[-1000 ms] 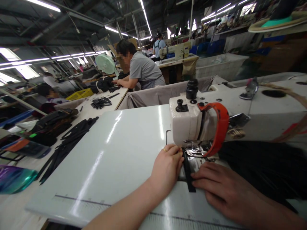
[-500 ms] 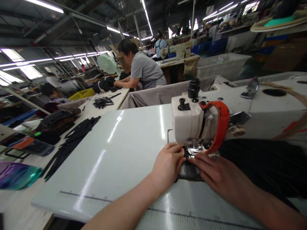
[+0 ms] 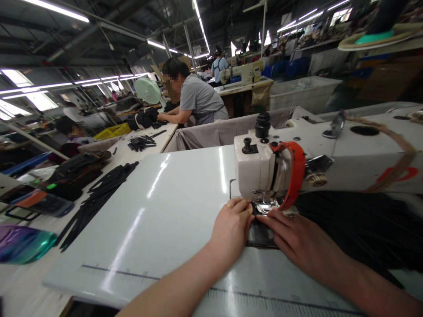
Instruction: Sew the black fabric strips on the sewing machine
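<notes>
A white sewing machine [image 3: 297,163] with an orange guard [image 3: 295,176] stands on a glossy white table [image 3: 172,207]. My left hand [image 3: 231,226], a ring on one finger, has its fingers curled and pinched on a black strap [image 3: 258,229] just left of the presser foot [image 3: 263,206]. My right hand [image 3: 294,240] lies flat with fingers stretched forward, pressing the same strap right in front of the foot. Most of the strap is hidden under both hands.
A dark pile of black fabric [image 3: 357,229] lies right of the machine. Several black straps [image 3: 99,193] lie at the table's left edge beside bags and a teal object [image 3: 23,244]. A person in a grey shirt [image 3: 194,99] works at the bench behind.
My right hand slid forward from the strap's near end up to the presser foot. The length of strap that showed in front of the machine is now drawn in under my hands.
</notes>
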Demonstrator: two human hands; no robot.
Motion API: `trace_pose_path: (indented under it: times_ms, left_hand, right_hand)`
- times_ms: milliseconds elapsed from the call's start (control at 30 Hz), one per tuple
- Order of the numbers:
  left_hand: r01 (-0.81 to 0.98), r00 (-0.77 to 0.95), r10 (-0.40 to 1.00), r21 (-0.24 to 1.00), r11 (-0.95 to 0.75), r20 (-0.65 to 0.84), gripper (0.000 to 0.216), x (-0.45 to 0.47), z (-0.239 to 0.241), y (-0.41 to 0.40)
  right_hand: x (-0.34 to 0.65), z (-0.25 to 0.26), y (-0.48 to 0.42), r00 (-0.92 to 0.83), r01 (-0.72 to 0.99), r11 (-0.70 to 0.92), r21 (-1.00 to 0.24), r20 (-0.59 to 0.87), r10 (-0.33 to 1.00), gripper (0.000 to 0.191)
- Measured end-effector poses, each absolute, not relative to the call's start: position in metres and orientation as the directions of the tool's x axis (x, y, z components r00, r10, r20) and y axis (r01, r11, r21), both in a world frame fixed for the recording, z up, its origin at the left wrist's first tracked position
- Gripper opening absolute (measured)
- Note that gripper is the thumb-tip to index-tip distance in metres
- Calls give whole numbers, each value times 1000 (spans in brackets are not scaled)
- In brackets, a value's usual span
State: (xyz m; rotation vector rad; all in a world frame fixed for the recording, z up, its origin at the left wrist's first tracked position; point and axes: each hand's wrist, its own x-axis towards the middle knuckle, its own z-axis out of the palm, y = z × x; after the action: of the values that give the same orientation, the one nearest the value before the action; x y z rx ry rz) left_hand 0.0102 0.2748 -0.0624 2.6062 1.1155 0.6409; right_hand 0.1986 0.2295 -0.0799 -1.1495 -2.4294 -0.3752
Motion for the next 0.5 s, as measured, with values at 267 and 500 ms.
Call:
trace_pose_path:
  times_ms: [267,500]
  left_hand:
    - [654,608,732,327,-682,309,24,13,-64,277]
    - [661,610,741,335,-672,283,27,14,-65,279]
  right_hand:
    - [200,-85,229,-559,796,600,83,483,674,38]
    - [203,-76,225,-567,781,619,78,503,652,35]
